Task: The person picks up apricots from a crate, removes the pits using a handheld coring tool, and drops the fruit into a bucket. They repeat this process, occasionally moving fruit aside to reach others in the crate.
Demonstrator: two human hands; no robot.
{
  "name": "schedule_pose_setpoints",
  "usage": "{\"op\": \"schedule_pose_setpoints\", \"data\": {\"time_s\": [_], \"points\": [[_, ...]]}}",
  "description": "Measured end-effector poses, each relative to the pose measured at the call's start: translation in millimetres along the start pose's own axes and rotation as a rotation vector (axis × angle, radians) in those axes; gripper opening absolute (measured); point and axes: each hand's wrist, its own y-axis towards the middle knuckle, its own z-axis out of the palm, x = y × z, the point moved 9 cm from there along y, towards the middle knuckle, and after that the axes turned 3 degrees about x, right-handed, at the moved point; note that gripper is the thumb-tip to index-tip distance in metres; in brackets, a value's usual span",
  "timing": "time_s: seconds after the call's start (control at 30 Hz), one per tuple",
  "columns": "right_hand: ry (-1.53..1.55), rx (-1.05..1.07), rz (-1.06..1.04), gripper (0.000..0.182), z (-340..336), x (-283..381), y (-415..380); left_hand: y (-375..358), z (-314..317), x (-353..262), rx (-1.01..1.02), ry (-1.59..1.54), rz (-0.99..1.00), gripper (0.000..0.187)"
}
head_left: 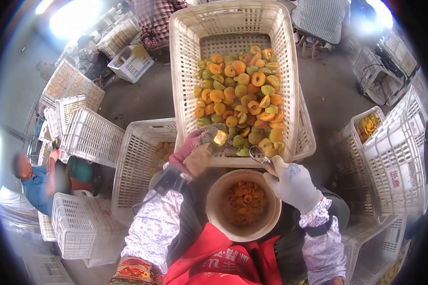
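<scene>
Fruit half [219, 138]: grasped in left hand [193, 153], near edge of crate [185, 71]. Right hand [292, 183] grips spoon [258, 153] just right of it, above bucket [214, 209].

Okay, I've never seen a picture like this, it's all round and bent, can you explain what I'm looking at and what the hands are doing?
The picture comes from a camera worn on a person's head, looking down at their own gloved hands; the wide lens bends the edges. The left hand holds a halved fruit. The right hand, in a white glove, grips a small metal scoop. Before them stands a white plastic crate of halved orange and green fruit. In the lap sits a round bucket holding small brownish pieces, perhaps pits. Other crates and other people are around on the floor.
</scene>
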Motion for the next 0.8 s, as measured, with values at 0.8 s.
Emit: {"op": "schedule_pose_setpoints", "data": {"time_s": [0.8], "points": [[0.085,-0.018,0.110,0.026,-18,-18,13,82,-24,69,-0.316,0.865,-0.199,0.036]]}}
